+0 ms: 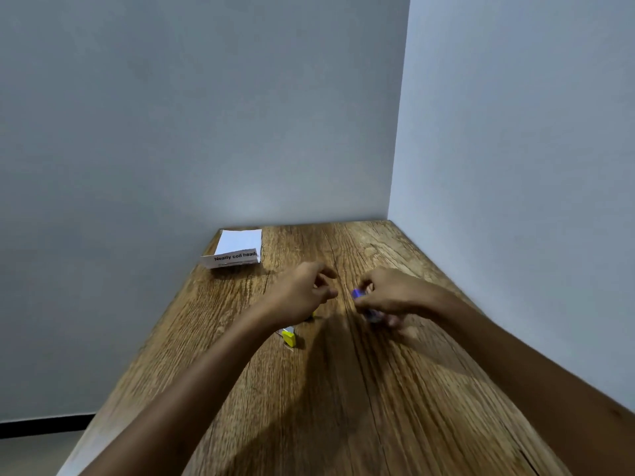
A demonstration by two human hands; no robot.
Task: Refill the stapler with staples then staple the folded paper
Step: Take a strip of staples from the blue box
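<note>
From the head camera, a wooden table (pixel 343 389) runs into a corner between two pale walls. Both bare arms reach forward over it, the hands close together but apart.

The right hand (pixel 388 292) is curled around a small blue stapler (pixel 359 294). One blue end shows past the fingers at the hand's left side, and more blue shows blurred under the palm, close to the table. The fingers are wrapped tight on it; whether the stapler is open cannot be told.

The left hand (pixel 302 290) hovers just left of it, fingers loosely bent and thumb drawn toward the fingertips. Whether anything small is pinched there cannot be told.

Below the left wrist, a small yellow staple box (pixel 289 337) lies on the table, with a grey strip at its upper end. A bit more yellow peeks out from under the left hand.

The folded paper (pixel 237 250) lies well apart at the table's far left corner against the wall, printed flap facing the camera.
</note>
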